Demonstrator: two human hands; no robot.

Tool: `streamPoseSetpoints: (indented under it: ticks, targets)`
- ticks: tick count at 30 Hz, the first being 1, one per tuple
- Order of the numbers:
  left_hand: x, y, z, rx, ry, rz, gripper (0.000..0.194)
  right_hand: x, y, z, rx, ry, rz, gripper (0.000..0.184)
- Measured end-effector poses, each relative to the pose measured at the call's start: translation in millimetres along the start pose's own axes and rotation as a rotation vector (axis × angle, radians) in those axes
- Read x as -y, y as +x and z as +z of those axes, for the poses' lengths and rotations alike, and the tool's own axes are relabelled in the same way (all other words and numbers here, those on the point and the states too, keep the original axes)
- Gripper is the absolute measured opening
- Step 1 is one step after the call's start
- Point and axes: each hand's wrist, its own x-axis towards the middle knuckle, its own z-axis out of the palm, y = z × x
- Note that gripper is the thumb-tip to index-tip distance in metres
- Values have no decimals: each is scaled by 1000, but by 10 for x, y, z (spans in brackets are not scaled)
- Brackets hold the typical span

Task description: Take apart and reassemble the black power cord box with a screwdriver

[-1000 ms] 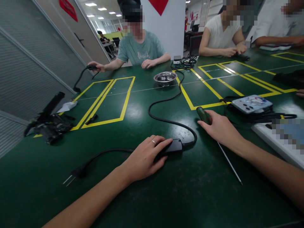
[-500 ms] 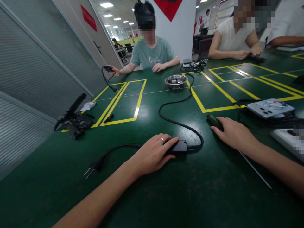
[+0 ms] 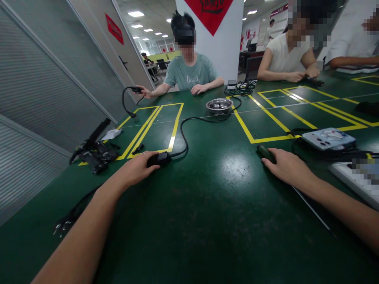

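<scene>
My left hand (image 3: 136, 170) is closed over a black power adapter (image 3: 160, 158) on the green table (image 3: 207, 213), near the corner of a yellow-taped rectangle. The adapter's cable (image 3: 189, 126) runs back toward a metal bowl (image 3: 219, 105), and its plug (image 3: 62, 225) lies near the table's left front. My right hand (image 3: 284, 165) rests on the dark green handle (image 3: 265, 152) of a screwdriver, fingers curved over it. The screwdriver's thin shaft (image 3: 314, 213) runs back under my forearm.
A black dismantled device (image 3: 93, 152) lies at the left edge. At right, a phone (image 3: 328, 138) rests on coiled black cables beside a white power strip (image 3: 352, 175). A person across the table holds a black cable (image 3: 130, 98); two other people sit at far right.
My left hand has slid the adapter left and away from me, dragging its cable and plug along. My right hand has stayed on the screwdriver handle.
</scene>
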Motion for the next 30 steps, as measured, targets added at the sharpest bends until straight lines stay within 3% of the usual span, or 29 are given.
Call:
streamPoseSetpoints:
  ticks: [3,12,16,19,22,26,28,30]
  targets:
    - [95,25,60,3,-24,-28,66,-29,3,-12,1,-36,29,51]
    - [102,27,45,-35,-78,-66,68,-81,17,0,-14,-79,34,51]
    - [35,27,-26,-129,-37,-88,67,-59,-27,-35,-47,-112,37,60]
    - [-235,-20,-99,-200,0,-65,63,34,-94,-142,-197,-128,1,65]
    - [-728,-147,-134,-196,-45,49,55,248,-190,-289,-267,3,-127,63]
    - [-1413,-385,-80,-72,-166,253,47,675,-317,-405,51,398,-419,70]
    - [-1625,-479,-20,-12,-215,345,43,882,-347,-407,228,551,-551,75]
    - [-1733,-532,55,-14,-257,392,42,1035,-349,-380,335,675,-616,67]
